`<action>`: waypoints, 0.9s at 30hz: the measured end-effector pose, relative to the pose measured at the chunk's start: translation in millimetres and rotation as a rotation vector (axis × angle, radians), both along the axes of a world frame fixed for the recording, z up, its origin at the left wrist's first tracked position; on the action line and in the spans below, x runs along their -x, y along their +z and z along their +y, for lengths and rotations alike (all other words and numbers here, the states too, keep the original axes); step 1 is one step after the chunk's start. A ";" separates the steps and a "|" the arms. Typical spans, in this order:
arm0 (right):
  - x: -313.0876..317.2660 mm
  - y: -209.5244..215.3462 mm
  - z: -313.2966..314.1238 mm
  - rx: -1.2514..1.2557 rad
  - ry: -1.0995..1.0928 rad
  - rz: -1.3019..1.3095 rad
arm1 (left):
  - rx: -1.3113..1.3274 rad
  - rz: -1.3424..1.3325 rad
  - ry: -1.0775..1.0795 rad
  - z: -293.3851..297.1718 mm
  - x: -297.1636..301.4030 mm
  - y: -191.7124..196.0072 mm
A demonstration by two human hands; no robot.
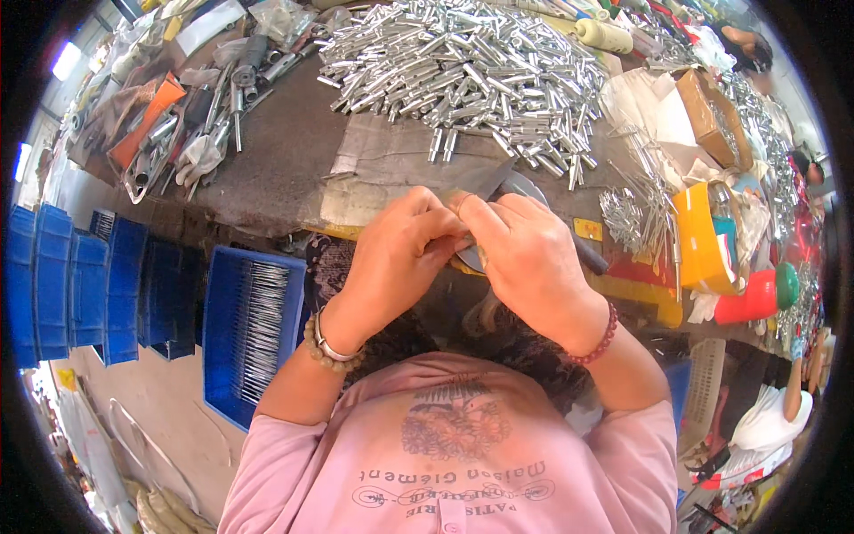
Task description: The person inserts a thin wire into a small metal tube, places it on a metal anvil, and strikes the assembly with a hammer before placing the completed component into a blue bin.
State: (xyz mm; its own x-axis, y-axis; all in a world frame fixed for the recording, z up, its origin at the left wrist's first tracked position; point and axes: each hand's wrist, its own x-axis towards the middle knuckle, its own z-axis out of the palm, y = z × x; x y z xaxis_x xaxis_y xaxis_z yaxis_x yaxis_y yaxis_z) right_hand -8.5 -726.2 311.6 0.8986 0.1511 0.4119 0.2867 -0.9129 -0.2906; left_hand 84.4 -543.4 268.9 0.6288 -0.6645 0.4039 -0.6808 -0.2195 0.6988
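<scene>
Two bare hands meet at the middle of the table's near edge: the left hand (405, 240) and the right hand (523, 245), both with fingers curled in narrow and tips close together. Whether a small part sits between them I cannot tell, since the knuckles cover the spot. The left wrist carries two bands, one beaded and one smooth; the right wrist carries one red beaded bracelet (602, 335). One grey disc (527, 185) shows partly behind and below the right hand.

Beyond the hands, toward the far edge of the table (267, 160), lies one large heap of silver metal pieces (463, 71), too many to count. Two short metal pieces (442, 145) lie side by side at the heap's near fringe. Near the table's right edge are one yellow box (698, 236) and one open cardboard box (712, 120). Off the table's near left corner, one blue crate (218, 338) holds many thin metal rods (262, 329), uncountable here.
</scene>
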 end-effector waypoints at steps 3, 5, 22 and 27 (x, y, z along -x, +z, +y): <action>6.2 -5.9 -8.7 -0.012 -0.053 -0.021 | 0.006 0.032 -0.009 0.4 0.0 -3.5; 10.7 -5.9 -26.2 0.029 -0.128 -0.174 | 0.008 0.033 -0.019 0.2 -2.2 -3.6; 78.7 -13.9 -25.8 -0.085 -0.209 -0.249 | 0.038 0.092 -0.052 0.9 -4.9 -4.5; 76.5 -6.2 -21.9 -0.092 -0.184 -0.010 | 0.033 0.163 -0.037 0.9 -6.1 -3.9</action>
State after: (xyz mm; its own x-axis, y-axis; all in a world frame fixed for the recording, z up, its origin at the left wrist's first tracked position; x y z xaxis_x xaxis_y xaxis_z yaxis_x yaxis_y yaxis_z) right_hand -84.9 -748.1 305.4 0.9035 -0.0539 0.4252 0.1205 -0.9201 -0.3728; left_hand 90.5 -542.5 265.0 0.6632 -0.6764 0.3205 -0.5649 -0.1714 0.8071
